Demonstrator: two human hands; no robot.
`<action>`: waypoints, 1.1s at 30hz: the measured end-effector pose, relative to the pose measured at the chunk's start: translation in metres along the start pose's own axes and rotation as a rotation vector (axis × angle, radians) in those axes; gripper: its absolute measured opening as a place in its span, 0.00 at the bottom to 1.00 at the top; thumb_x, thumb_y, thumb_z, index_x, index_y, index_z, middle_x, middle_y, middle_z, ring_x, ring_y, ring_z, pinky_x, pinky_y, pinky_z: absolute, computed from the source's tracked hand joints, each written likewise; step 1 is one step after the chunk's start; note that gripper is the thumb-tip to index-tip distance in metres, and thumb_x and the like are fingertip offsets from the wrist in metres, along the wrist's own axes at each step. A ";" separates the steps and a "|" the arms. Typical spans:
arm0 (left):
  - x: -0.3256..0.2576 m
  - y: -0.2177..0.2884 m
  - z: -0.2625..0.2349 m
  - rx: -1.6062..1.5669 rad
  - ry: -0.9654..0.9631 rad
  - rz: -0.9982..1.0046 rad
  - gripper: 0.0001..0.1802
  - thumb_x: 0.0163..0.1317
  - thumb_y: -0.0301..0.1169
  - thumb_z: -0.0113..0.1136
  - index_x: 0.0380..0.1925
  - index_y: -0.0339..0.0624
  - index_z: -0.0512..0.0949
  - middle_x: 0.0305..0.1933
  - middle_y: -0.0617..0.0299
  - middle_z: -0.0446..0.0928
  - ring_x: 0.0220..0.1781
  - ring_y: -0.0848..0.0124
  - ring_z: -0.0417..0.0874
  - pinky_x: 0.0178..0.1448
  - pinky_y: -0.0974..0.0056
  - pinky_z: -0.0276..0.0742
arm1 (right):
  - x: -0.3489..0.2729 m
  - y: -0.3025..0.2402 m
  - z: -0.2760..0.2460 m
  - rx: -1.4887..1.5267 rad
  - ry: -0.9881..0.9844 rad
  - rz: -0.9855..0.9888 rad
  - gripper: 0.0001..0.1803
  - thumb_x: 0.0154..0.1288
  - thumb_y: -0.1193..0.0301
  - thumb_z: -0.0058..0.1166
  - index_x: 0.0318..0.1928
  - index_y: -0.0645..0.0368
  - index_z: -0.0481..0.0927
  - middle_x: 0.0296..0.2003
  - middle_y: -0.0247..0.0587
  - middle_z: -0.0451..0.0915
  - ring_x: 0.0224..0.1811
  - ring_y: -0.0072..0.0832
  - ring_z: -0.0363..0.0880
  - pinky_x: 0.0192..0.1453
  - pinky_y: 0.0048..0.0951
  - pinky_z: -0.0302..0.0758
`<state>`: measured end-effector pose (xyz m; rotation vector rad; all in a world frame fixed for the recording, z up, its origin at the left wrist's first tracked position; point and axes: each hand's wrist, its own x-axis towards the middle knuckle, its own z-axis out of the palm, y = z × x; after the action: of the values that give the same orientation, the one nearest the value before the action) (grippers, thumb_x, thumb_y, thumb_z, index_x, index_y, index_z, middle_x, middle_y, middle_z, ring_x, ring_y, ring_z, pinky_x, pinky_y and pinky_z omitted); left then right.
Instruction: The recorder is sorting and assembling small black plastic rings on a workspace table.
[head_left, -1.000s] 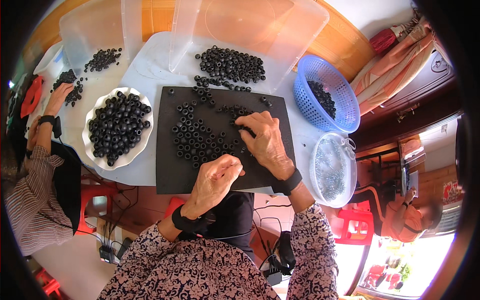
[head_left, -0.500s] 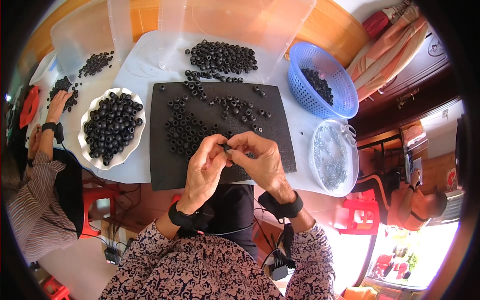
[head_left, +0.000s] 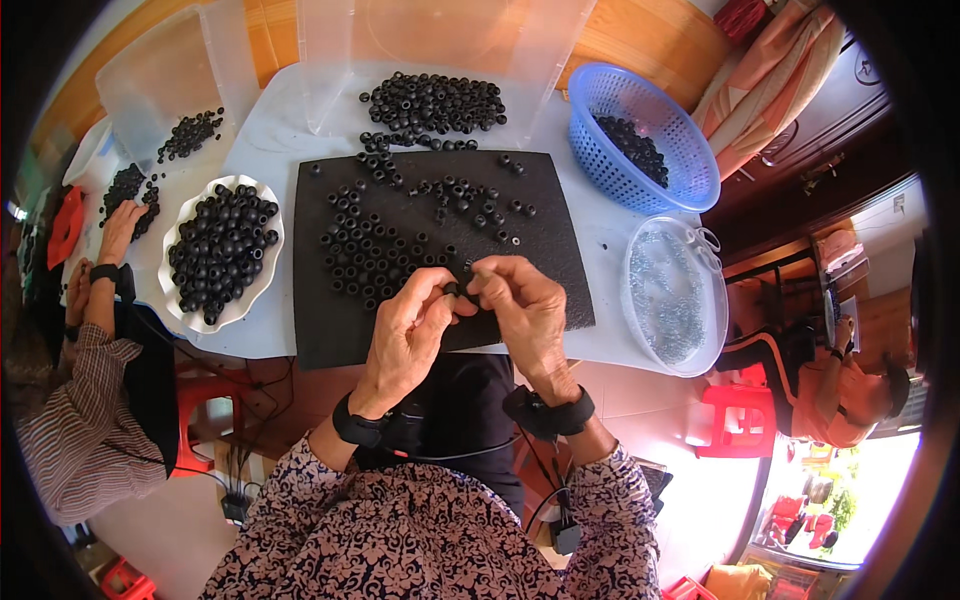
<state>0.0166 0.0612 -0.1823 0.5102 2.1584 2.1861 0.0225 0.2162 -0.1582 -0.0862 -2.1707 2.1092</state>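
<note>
Over the near part of a black mat [head_left: 555, 260], my two hands work close together. Fingers and thumb of my left hand [head_left: 402, 340] pinch a small black bead [head_left: 452, 288]. Just right of it, my right hand [head_left: 528, 318] has its thumb and fingertips pressed together; what lies between them is too small and covered to make out. Beyond my hands, many loose black beads [head_left: 375, 255] with round holes lie on the mat. One tiny light ring [head_left: 515, 240] rests there too.
To the left stands a scalloped white dish [head_left: 256, 288] heaped with black beads. A blue basket [head_left: 590, 135] and a clear dish of small transparent pieces [head_left: 668, 295] are on the right. More beads [head_left: 435, 105] lie by a clear bin. Another person's hand [head_left: 118, 235] works at far left.
My right hand has drawn slightly away from the bead, opening a small gap between my fingertips. My left hand keeps its pinch. The whole view has shifted a little.
</note>
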 end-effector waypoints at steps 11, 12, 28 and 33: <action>-0.001 0.005 0.001 -0.079 0.060 -0.086 0.08 0.67 0.22 0.51 0.45 0.35 0.73 0.33 0.58 0.83 0.32 0.79 0.78 0.39 0.72 0.75 | 0.041 -0.008 -0.009 -0.898 -0.293 -0.586 0.07 0.51 0.78 0.60 0.34 0.58 0.83 0.31 0.41 0.79 0.39 0.40 0.77 0.48 0.40 0.69; -0.001 0.005 0.001 -0.097 0.057 -0.084 0.08 0.67 0.22 0.51 0.45 0.35 0.73 0.32 0.58 0.83 0.32 0.80 0.78 0.38 0.73 0.75 | 0.043 -0.010 -0.008 -0.900 -0.296 -0.591 0.07 0.51 0.78 0.60 0.34 0.58 0.83 0.31 0.41 0.79 0.39 0.40 0.77 0.48 0.40 0.69; -0.001 0.003 -0.001 -0.162 0.051 -0.069 0.08 0.69 0.26 0.51 0.45 0.34 0.74 0.32 0.62 0.81 0.32 0.80 0.77 0.39 0.73 0.73 | 0.009 -0.022 0.003 0.011 -0.205 0.071 0.08 0.61 0.80 0.56 0.41 0.65 0.83 0.33 0.34 0.84 0.35 0.18 0.82 0.42 0.21 0.79; -0.001 0.006 -0.001 -0.130 0.042 -0.059 0.10 0.70 0.28 0.51 0.46 0.33 0.74 0.32 0.63 0.79 0.34 0.79 0.78 0.39 0.73 0.74 | 0.000 -0.001 0.009 -0.027 -0.111 -0.078 0.06 0.63 0.81 0.56 0.40 0.65 0.83 0.36 0.37 0.83 0.34 0.19 0.82 0.42 0.21 0.79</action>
<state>0.0187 0.0595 -0.1768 0.3929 2.0048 2.3060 0.0213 0.2071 -0.1572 0.1139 -2.2247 2.0892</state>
